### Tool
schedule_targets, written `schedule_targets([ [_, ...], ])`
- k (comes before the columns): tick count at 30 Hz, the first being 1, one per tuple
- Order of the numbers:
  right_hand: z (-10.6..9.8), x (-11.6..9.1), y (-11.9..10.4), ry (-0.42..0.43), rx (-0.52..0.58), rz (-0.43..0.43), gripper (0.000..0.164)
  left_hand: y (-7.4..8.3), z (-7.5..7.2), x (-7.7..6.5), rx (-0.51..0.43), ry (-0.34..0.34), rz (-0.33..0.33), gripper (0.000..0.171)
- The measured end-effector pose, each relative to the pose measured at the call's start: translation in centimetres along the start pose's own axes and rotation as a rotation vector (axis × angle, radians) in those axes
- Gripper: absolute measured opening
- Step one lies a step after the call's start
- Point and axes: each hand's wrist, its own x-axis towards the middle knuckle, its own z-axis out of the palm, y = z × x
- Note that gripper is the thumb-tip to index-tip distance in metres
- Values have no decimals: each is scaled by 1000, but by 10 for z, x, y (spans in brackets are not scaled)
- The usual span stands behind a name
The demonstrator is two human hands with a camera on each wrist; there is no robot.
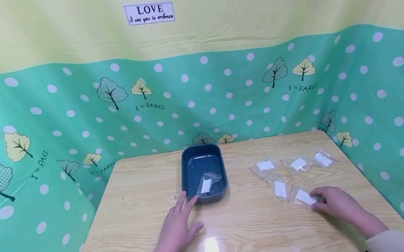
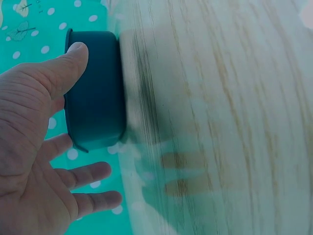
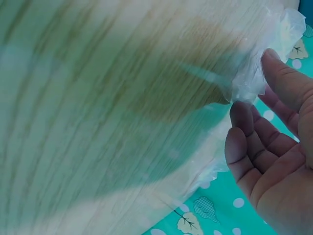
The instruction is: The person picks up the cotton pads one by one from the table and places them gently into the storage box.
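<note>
Being held at its edge by the right hand [image 1: 337,204], one clear bag [image 1: 305,196] with a white piece inside is seen on the table [image 1: 251,231].
Between the thumb and the bent fingers of this hand the plastic is caught; how firmly it is pressed cannot be told. To the left of the right hand, just past the held bag, a second bag [image 1: 280,189] is laid, and farther ahead of this hand three similar bags [image 1: 298,164] are spread in a row. The left hand [image 1: 175,228] is stretched wide, with nothing gripped, at the near left corner of the dark blue tray [image 1: 214,198]; whether the rim is touched cannot be told. Inside the tray, just ahead and right of the left fingertips, another bag [image 1: 206,185] is contained. Beyond both hands, a green and yellow cloth [image 1: 217,93] is hung.
</note>
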Motion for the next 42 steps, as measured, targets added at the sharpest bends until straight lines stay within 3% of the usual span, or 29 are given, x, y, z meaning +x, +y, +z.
schedule_targets([
  [15,-1,1,-5,-11,-35,10,39,-3,2,1,-10,-21,-16,85],
  [29,-1,0,-5,-3,-42,13,36,-5,2,0,-9,-12,8,84],
  [42,-19,0,-4,19,-13,30,38,-6,2,0,-17,-11,13,83],
])
